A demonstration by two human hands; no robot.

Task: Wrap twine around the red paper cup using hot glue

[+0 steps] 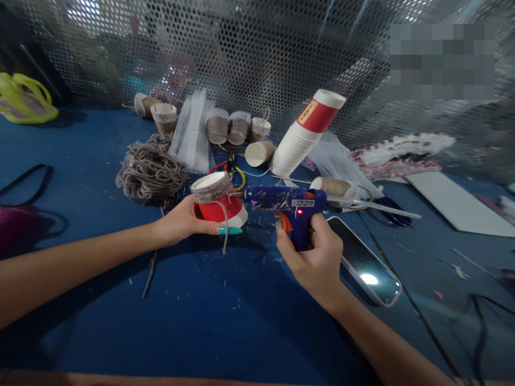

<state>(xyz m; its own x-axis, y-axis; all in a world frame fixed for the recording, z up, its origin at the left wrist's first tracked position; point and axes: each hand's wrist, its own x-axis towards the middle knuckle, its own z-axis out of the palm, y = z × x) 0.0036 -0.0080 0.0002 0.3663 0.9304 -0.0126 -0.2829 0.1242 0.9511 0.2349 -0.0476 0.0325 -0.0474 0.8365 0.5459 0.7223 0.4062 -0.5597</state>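
My left hand (181,221) grips a red and white paper cup (213,211), tilted with its base upward. Grey-brown cord (214,187) is wound around the cup near that base, and a loose end of it hangs down the front. In my right hand (316,249) is a blue hot glue gun (277,198), its small red light lit and a clear glue stick (374,206) sticking out the back. The gun's nozzle points left, at the side of the cup just below the wound cord; whether it touches cannot be made out. My fingers lie around the orange trigger.
Behind the cup lie a heap of cord (153,170), yellow and red handled scissors (239,178) and several cord-wrapped cups (218,126). A tall leaning stack of paper cups (298,139) stands behind the gun. A phone (368,262) lies right of my right hand. Perforated metal (257,53) closes off the back.
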